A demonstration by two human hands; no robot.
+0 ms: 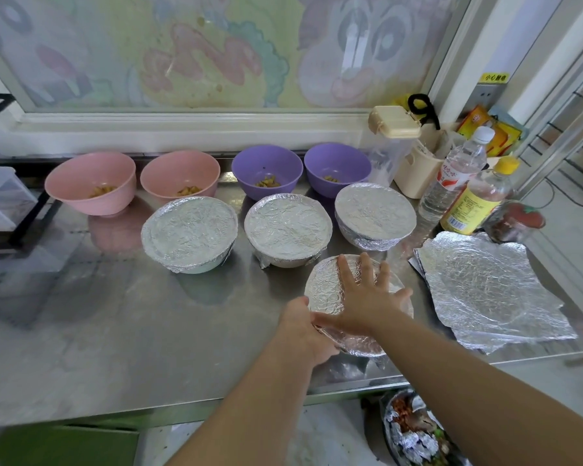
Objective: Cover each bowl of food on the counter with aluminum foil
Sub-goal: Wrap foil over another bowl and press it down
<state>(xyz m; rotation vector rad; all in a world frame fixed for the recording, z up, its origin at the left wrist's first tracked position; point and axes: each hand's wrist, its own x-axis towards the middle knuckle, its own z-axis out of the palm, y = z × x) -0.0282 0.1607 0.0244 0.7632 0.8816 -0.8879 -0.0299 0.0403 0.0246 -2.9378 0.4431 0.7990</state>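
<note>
Nearest the front edge of the tabletop (115, 331), right of centre, stands a bowl (360, 346) with foil (323, 284) over its top. My left hand (303, 331) curls round the near-left rim, gripping foil against the wall. My right hand (364, 297) lies flat on top, fingers spread, pressing. Three covered bowls (287, 227) stand in a row behind. Four open bowls (266, 163), two pink, two purple, line the back edge, each holding food (267, 182). Spare foil sheets (485, 287) lie stacked near the right edge.
</note>
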